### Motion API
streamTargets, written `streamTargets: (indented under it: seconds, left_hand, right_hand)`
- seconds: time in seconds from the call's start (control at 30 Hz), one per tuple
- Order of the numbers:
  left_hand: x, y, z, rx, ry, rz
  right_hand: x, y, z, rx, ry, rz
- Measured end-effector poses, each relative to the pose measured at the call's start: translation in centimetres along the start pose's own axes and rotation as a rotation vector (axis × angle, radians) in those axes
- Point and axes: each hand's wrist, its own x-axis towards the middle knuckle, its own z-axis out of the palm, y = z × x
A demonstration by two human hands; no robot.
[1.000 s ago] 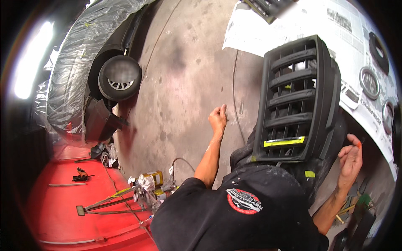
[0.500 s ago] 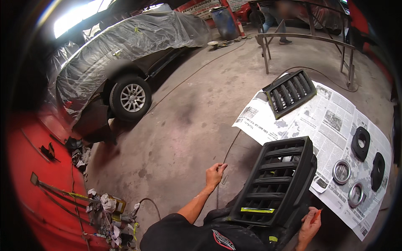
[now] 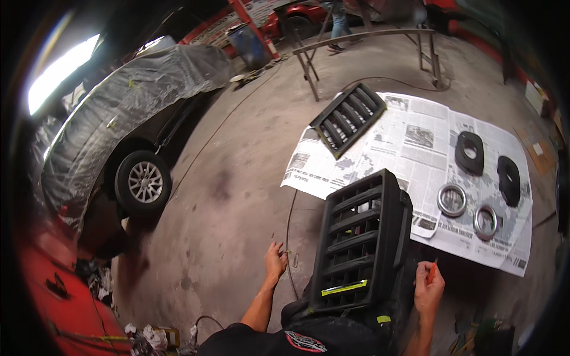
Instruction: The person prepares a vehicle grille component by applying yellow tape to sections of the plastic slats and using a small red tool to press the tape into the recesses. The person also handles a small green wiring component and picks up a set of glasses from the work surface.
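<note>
A black grille (image 3: 356, 223) with a yellow tape strip (image 3: 344, 288) stood tilted at the person's lap, between both hands. The right hand (image 3: 428, 291) kept a narrow grip on an orange tool (image 3: 431, 273); the left hand (image 3: 276, 262) had curled fingers, and whether its grip held anything I couldn't tell. Small print and photos covered the newspaper (image 3: 436, 163), where a second grille (image 3: 349, 120), silver rings (image 3: 440, 202) and black oval pieces (image 3: 464, 165) lay. A lettered emblem (image 3: 305, 342) marked the dark shirt (image 3: 237, 342). A hose (image 3: 289, 237) crossed the floor (image 3: 202, 237) between left hand and grille.

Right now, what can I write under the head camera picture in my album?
Right hand holding an orange item beside a slatted black panel; two silver rings on newspaper.
</note>
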Motion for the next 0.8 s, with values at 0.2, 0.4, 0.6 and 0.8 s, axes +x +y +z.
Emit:
streamTargets:
  seconds: [0.2,0.4,0.6,0.8]
  left_hand:
    - [-0.5,2.9,-2.6,0.354,-0.201,-0.308]
    - [0.7,-3.0,-1.8,0.460,0.179,0.385]
    - [1.3,5.3,-4.4,-0.128,0.191,-0.081]
    - [-2.1,18.5,-5.3,-0.280,-0.109,0.322]
  right_hand:
    - [-0.1,-1.7,-0.7,-0.047,0.079,0.003]
    - [-0.1,-0.7,-0.8,-0.065,0.017,-0.015]
    - [-0.5,-0.1,-0.7,0.014,0.055,0.049]
    - [-1.2,1.0,-1.5,-0.026,0.048,0.077]
